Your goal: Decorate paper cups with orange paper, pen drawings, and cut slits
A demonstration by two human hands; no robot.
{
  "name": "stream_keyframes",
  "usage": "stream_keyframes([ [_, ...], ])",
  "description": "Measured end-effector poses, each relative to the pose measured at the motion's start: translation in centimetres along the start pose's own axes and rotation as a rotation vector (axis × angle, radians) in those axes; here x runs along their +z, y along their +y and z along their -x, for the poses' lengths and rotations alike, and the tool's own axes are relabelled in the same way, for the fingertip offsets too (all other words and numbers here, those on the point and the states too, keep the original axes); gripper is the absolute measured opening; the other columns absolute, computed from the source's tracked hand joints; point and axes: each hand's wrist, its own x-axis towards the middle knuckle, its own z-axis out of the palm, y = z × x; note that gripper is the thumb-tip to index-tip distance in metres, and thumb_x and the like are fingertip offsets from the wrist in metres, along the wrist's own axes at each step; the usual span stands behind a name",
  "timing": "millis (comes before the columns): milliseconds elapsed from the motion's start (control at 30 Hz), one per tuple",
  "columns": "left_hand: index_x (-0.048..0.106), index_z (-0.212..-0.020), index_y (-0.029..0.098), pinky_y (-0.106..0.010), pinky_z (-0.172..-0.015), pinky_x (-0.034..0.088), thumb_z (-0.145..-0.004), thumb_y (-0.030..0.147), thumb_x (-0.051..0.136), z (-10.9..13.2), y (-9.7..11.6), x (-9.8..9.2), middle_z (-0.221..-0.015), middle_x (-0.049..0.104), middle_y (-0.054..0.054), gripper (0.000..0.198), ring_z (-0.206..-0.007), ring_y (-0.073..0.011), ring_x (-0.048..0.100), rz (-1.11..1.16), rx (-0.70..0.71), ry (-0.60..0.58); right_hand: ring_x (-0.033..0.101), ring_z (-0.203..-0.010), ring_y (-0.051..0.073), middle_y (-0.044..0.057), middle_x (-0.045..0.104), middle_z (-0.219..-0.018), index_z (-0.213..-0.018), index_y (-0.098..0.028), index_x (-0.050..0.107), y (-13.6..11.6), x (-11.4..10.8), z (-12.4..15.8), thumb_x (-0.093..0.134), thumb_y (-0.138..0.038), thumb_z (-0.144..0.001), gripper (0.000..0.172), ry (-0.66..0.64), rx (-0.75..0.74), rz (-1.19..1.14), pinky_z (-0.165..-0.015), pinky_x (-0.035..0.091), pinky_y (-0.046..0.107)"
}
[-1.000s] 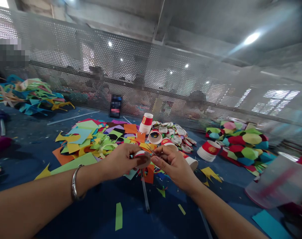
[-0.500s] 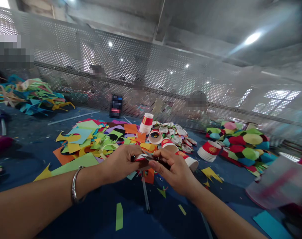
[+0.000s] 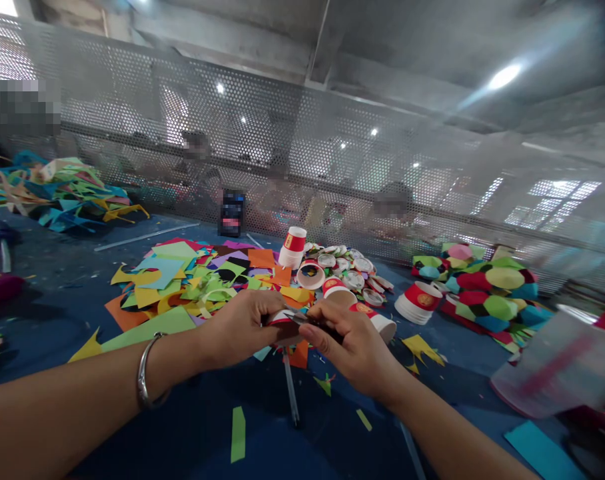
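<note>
My left hand (image 3: 235, 327) is closed on a red and white paper cup piece (image 3: 282, 328), pinching it near the rim. My right hand (image 3: 352, 347) is wrapped around small scissors (image 3: 297, 317); their metal blades lie against the white edge of the cup, and the handles are mostly hidden by my fingers. Just beyond my right hand, red and white paper cups (image 3: 376, 323) lie on their sides. A clear pen (image 3: 292, 393) rests on the dark blue table below the cup piece.
Coloured paper scraps (image 3: 177, 273) are heaped beyond my left hand. Stacked cups (image 3: 418, 303), cut cup bottoms (image 3: 355, 270) and decorated colourful pieces (image 3: 487, 287) lie farther right. A translucent bucket (image 3: 547, 363) stands at the right. Behind runs a perforated metal screen (image 3: 282, 127), with a phone (image 3: 232, 213) before it.
Both hands stay in nearly the same place. The cup piece has turned slightly, showing a bit more of its red side, and the left wrist has shifted a little to the left.
</note>
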Motion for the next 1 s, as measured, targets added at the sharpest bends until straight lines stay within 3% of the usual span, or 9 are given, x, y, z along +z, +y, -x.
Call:
stream_keyframes([
  [233,0.058,-0.066,0.019,-0.024,-0.058,0.034,-0.083,0.033,0.060,-0.3,-0.7,0.1,-0.061,0.053,0.004,0.022,-0.060,-0.0102,0.045,0.135,-0.059,-0.054,0.039,-0.059,0.012,-0.003,0.044,-0.066,-0.079,-0.021,0.056,0.3,0.2,-0.2,0.050,-0.044,-0.098,0.030,0.002,0.006,-0.051,-0.053,0.031,0.028],
  [400,0.065,-0.076,0.018,-0.025,-0.062,0.037,-0.083,0.034,0.062,-0.5,-1.1,0.0,-0.070,0.060,0.002,0.017,-0.065,-0.0115,0.051,0.247,-0.119,-0.099,0.037,-0.057,0.011,-0.004,0.042,-0.065,-0.080,-0.021,0.055,0.7,0.1,-0.7,0.050,-0.047,-0.097,0.032,0.070,0.048,-0.144,-0.051,0.028,0.026],
  [533,0.065,-0.088,0.017,-0.025,-0.066,0.041,-0.079,0.036,0.068,-0.5,-1.2,0.0,-0.077,0.063,0.001,0.021,-0.071,-0.0124,0.055,0.382,-0.222,-0.046,0.026,-0.050,0.009,-0.007,0.031,-0.061,-0.083,-0.021,0.054,2.0,0.2,-0.9,0.054,-0.054,-0.093,0.034,0.137,0.152,-0.327,-0.044,0.019,0.025],
  [667,0.060,-0.090,0.017,-0.024,-0.065,0.042,-0.075,0.034,0.073,-0.6,-1.3,0.2,-0.079,0.063,0.002,0.027,-0.071,-0.0119,0.056,0.492,-0.298,0.093,0.021,-0.049,0.009,-0.009,0.027,-0.059,-0.081,-0.022,0.053,2.6,0.5,-1.0,0.058,-0.058,-0.089,0.037,0.122,0.230,-0.443,-0.043,0.016,0.024],
  [867,0.056,-0.092,0.017,-0.026,-0.075,0.047,-0.070,0.028,0.077,-0.7,-0.2,0.5,-0.087,0.063,0.000,0.032,-0.080,-0.0128,0.060,0.731,-0.322,0.137,0.021,-0.047,0.008,-0.008,0.036,-0.062,-0.097,-0.022,0.059,1.8,0.9,-1.1,0.065,-0.053,-0.086,0.033,0.015,0.246,-0.490,-0.042,0.015,0.024],
  [1000,0.058,-0.096,0.016,-0.029,-0.082,0.048,-0.069,0.024,0.079,-0.7,0.1,0.8,-0.094,0.065,-0.003,0.035,-0.087,-0.0151,0.061,0.816,-0.330,0.116,0.027,-0.047,0.007,-0.006,0.044,-0.064,-0.098,-0.021,0.061,1.7,1.0,-1.1,0.069,-0.049,-0.084,0.033,0.027,0.253,-0.534,-0.043,0.021,0.023],
])
